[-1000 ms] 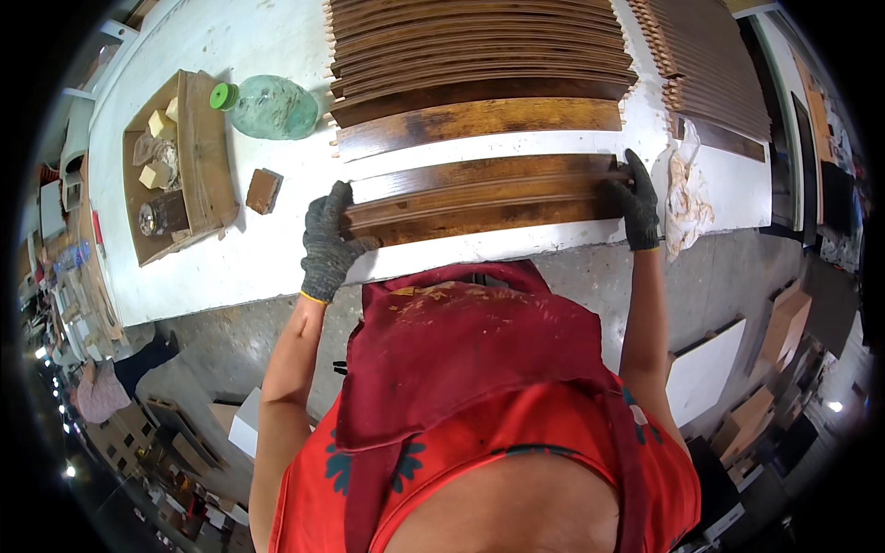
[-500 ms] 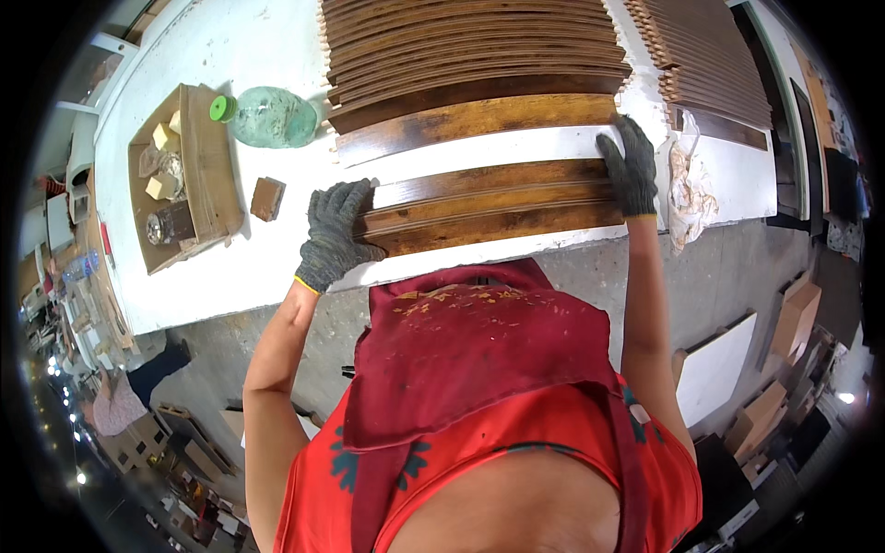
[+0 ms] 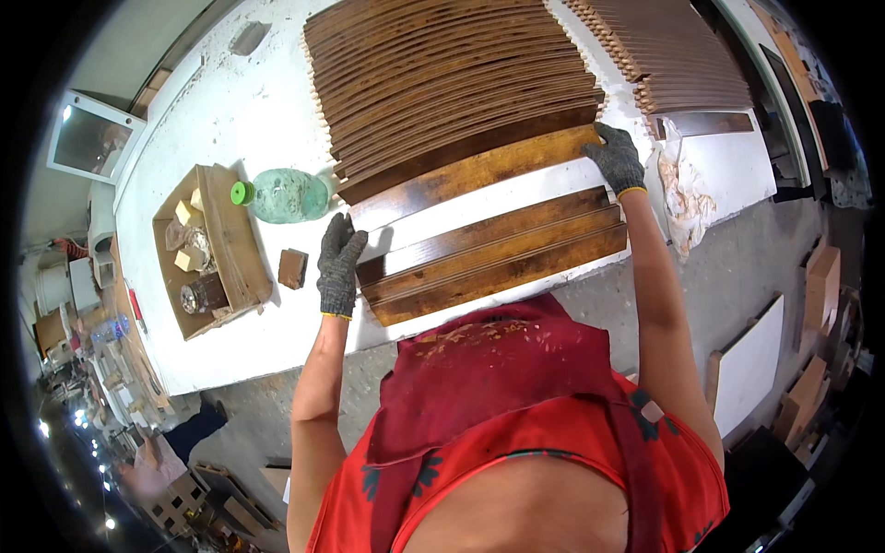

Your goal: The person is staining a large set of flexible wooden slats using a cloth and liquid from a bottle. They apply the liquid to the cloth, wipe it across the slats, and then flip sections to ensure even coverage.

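Note:
A brown stained wooden board [image 3: 479,175] lies on the white table below a row of similar boards. My right hand [image 3: 618,158], in a dark grey knit glove, grips its right end, thumb and fingers at opposite edges. My left hand [image 3: 339,267], gloved the same way, is just beside the board's left end with thumb and fingers apart, holding nothing. Closer to me, several stained boards [image 3: 498,249] lie side by side near the table's front edge. Between the left hand and a carton is a small brown block [image 3: 292,268].
A cardboard box [image 3: 241,249] with yellowish sponge pieces and a jar stands at left. Beside it lies a greenish plastic bottle [image 3: 290,195] with a green cap. Rows of boards [image 3: 452,74] fill the table's far side. A crumpled plastic bag [image 3: 682,203] hangs over the front edge at right.
My left hand has left the near boards and moved up to the single board's left end. My right hand has closed around that board's right end. The view has shifted and tilted.

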Demonstrator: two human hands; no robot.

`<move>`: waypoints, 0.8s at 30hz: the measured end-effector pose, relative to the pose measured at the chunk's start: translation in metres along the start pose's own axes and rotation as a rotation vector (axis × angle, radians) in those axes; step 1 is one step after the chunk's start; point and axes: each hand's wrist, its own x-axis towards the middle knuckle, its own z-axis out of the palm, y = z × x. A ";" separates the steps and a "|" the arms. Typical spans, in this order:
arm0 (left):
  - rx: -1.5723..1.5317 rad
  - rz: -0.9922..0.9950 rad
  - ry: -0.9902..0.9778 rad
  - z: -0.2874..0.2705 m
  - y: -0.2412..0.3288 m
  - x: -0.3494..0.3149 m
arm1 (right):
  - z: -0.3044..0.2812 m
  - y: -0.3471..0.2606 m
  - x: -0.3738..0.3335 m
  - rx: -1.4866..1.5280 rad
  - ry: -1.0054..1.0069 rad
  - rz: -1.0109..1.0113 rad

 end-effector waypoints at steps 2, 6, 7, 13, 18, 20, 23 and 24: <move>-0.056 -0.022 0.056 -0.001 -0.001 0.001 | -0.005 -0.003 -0.009 0.065 -0.018 0.019; -0.099 0.001 0.085 0.011 0.009 -0.007 | -0.004 0.006 -0.013 0.561 0.023 0.052; -0.041 0.023 0.045 0.014 0.012 -0.012 | 0.000 0.009 -0.015 0.715 0.032 0.056; -0.066 0.170 0.093 0.046 0.011 0.009 | 0.027 0.024 0.015 1.290 0.128 0.109; -0.118 0.071 0.074 0.057 0.021 0.002 | 0.019 0.025 0.024 0.933 0.209 0.073; -0.043 0.116 0.058 0.045 0.011 -0.002 | 0.003 0.014 0.015 0.621 0.180 -0.075; 0.095 0.060 -0.001 0.033 0.018 -0.026 | -0.024 0.004 -0.029 0.501 0.156 -0.097; 0.132 0.053 -0.068 0.025 0.021 -0.037 | -0.036 0.000 -0.045 0.454 0.038 -0.159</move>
